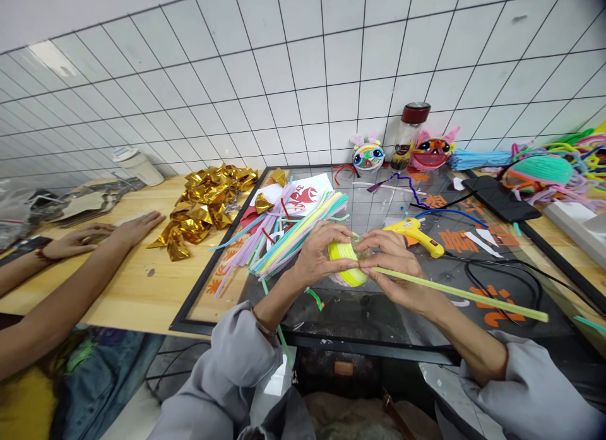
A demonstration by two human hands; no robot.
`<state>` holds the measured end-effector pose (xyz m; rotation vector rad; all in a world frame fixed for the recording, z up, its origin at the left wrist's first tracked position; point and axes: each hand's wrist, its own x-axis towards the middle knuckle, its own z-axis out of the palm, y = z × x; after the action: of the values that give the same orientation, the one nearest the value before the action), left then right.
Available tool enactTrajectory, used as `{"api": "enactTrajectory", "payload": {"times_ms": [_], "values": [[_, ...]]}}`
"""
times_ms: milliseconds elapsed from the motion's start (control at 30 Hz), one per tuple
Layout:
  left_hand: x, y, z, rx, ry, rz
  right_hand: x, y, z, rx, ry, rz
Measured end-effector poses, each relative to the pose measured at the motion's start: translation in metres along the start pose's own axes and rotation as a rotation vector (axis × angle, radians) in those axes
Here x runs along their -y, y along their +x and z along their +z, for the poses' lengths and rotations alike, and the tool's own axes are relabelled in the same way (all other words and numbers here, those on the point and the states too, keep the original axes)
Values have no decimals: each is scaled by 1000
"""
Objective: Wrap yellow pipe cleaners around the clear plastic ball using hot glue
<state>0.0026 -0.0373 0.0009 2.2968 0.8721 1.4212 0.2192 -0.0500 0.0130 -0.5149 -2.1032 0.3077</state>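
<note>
My left hand [318, 255] and my right hand [396, 263] meet over a glass-topped work mat [379, 314] near the table's front edge. Between them sits a small round form wrapped in yellow pipe cleaner [346, 266]; the left fingers curl round its left side. My right hand pinches a long pale green pipe cleaner [473, 295] that runs from the form out to the right. A loose bundle of pastel pipe cleaners [288, 235] lies just left of my left hand. A yellow glue gun [416, 233] rests behind my right hand.
Another person's arms and hands [95, 235] rest on the wooden table at left. Gold foil pieces [206, 203] lie in a heap. Two small masks [369, 154], a jar [409, 134], a phone [495, 197], black cables and a pile of coloured pipe cleaners [553, 168] fill the back right.
</note>
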Motion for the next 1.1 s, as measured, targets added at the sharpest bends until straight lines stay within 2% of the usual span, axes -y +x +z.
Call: {"api": "enactTrajectory", "payload": {"times_ms": [467,667,900,1100], "values": [[-2,-3,4,-60,-7,-31,-4,-2,0,2,9,5],[-3,-5,4,-39,33,-10,-3,-1,0,3,17,7],[-7,-6,4,-5,57,-53,-3,-1,0,0,3,27],[-6,-10,3,45,118,53,-3,-1,1,6,-3,22]]}}
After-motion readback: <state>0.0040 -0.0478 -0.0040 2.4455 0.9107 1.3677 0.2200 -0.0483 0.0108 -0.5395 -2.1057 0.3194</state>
